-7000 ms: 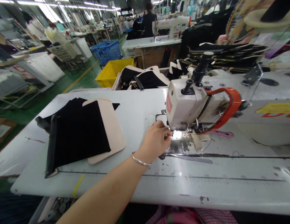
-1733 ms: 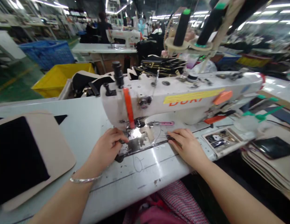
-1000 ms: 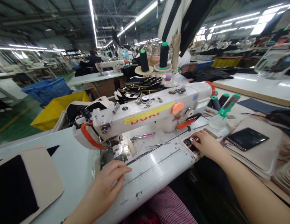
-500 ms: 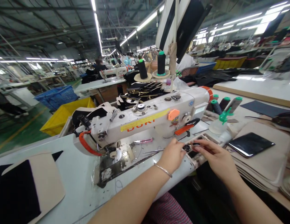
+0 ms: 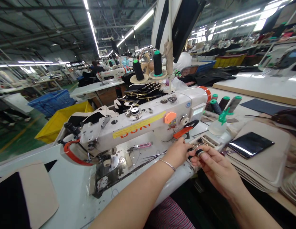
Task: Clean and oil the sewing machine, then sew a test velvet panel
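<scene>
A small bobbin (image 5: 199, 152) wound with black thread is pinched between the thumb and fingers of my right hand (image 5: 216, 163). My left hand (image 5: 177, 153), with a bracelet at its wrist, is closed beside it, fingertips almost meeting those of the right. A small dark piece shows at the left fingertips, too hidden to name. Both hands are over the near edge of a parts tray (image 5: 208, 137) with small metal pieces in it. Left of the hands stands a white sewing machine (image 5: 143, 122); scissors (image 5: 154, 156) lie on its bed.
Pink-handled snips (image 5: 143, 145) lie under the machine arm. An oil bottle (image 5: 218, 127) and thread cones (image 5: 233, 103) stand behind the tray. A black phone (image 5: 251, 144) rests on stacked beige panels (image 5: 278, 165). A beige-and-black piece (image 5: 43, 187) lies at the left.
My right hand has turned and tilted the bobbin to face me more. The left fingers have shifted, hiding more of the dark round piece. The whole view has swung slightly right.
</scene>
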A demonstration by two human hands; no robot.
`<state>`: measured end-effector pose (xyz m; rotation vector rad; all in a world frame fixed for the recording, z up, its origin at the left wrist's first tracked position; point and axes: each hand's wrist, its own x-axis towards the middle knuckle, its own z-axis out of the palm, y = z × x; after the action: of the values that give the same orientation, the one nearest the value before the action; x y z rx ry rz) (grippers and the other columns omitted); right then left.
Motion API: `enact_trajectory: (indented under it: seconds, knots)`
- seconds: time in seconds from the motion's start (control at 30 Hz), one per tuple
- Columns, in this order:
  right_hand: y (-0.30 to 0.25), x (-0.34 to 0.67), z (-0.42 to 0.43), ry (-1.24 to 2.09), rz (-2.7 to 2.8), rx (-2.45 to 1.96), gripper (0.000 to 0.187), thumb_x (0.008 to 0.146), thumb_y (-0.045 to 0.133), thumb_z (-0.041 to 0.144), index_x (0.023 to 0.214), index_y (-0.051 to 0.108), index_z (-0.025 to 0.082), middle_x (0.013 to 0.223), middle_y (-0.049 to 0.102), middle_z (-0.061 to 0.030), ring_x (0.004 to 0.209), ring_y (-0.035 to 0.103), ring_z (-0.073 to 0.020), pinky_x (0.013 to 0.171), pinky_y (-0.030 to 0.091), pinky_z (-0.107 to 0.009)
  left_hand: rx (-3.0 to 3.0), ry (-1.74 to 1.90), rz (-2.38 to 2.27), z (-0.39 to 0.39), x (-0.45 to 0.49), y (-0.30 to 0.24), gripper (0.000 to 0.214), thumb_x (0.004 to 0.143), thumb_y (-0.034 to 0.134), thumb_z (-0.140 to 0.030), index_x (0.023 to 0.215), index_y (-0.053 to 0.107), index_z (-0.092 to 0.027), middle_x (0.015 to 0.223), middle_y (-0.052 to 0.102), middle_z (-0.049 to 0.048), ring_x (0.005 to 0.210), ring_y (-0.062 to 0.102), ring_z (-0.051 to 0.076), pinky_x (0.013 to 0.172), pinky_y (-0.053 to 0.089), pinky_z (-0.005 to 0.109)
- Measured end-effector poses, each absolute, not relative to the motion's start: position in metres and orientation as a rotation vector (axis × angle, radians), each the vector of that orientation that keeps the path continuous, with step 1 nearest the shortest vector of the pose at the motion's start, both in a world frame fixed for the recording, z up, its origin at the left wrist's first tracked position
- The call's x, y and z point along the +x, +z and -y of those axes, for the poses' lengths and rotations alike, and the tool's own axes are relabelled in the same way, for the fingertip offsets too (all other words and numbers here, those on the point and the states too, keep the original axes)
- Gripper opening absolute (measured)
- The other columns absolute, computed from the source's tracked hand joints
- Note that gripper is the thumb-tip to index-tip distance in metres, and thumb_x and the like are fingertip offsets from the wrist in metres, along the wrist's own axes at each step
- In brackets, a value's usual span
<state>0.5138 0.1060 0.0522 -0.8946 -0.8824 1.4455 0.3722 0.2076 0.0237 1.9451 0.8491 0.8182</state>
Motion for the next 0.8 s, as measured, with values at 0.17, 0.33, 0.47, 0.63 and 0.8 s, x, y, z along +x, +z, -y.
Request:
enact_trajectory:
  seconds: [0.17, 0.33, 0.47, 0.63, 0.8]
  knots:
    - [0.055, 0.514, -0.104, 1.417, 0.837, -0.921, 0.027, 0.089, 0.063, 0.038, 0.111, 0.06, 0.023, 0.089, 0.065, -0.0046, 0.072, 0.061, -0.0106, 0.069, 0.054, -0.024, 2.139, 0.761, -0.856, -0.214, 0.372, 0.024, 0.015, 0.072, 0.068, -0.012, 0.086, 0.069, -0.018, 0.092, 0.054, 0.0074, 0.084, 0.053, 0.021, 0.085, 0.045, 0.037]
    - [0.048, 0.515, -0.103, 1.319, 0.892, -1.009, 0.027, 0.088, 0.064, 0.04, 0.109, 0.061, 0.023, 0.078, 0.06, -0.0015, 0.065, 0.053, -0.0097, 0.06, 0.047, -0.023, 2.137, 0.807, -0.886, -0.204, 0.365, 0.03, 0.018, 0.075, 0.065, -0.012, 0.092, 0.068, -0.017, 0.093, 0.059, 0.0081, 0.095, 0.056, 0.025, 0.096, 0.043, 0.042]
    - [0.045, 0.513, -0.103, 1.126, 0.978, -1.152, 0.029, 0.083, 0.071, 0.037, 0.109, 0.066, 0.023, 0.081, 0.063, -0.0021, 0.07, 0.055, -0.012, 0.062, 0.047, -0.024, 2.0, 0.895, -0.972, -0.181, 0.352, 0.042, 0.028, 0.078, 0.065, -0.016, 0.106, 0.067, -0.016, 0.1, 0.063, 0.009, 0.09, 0.061, 0.021, 0.087, 0.05, 0.036]
    - [0.055, 0.5, -0.099, 0.476, 1.674, -1.163, 0.038, 0.082, 0.071, 0.018, 0.117, 0.069, 0.032, 0.103, 0.068, -0.0029, 0.093, 0.061, -0.0169, 0.084, 0.05, -0.03, 1.393, 0.917, -1.041, -0.137, 0.32, 0.064, 0.039, 0.076, 0.071, -0.019, 0.115, 0.069, -0.014, 0.092, 0.069, 0.0088, 0.069, 0.063, 0.015, 0.068, 0.051, 0.028]
    - [0.061, 0.477, -0.098, 0.07, 2.203, -0.903, 0.065, 0.088, 0.058, 0.007, 0.146, 0.044, 0.033, 0.102, 0.065, -0.0047, 0.092, 0.058, -0.0163, 0.087, 0.05, -0.034, 0.885, 1.06, -0.897, -0.1, 0.288, 0.08, 0.049, 0.067, 0.083, -0.018, 0.114, 0.071, -0.017, 0.111, 0.073, 0.0098, 0.098, 0.067, 0.019, 0.095, 0.049, 0.034]
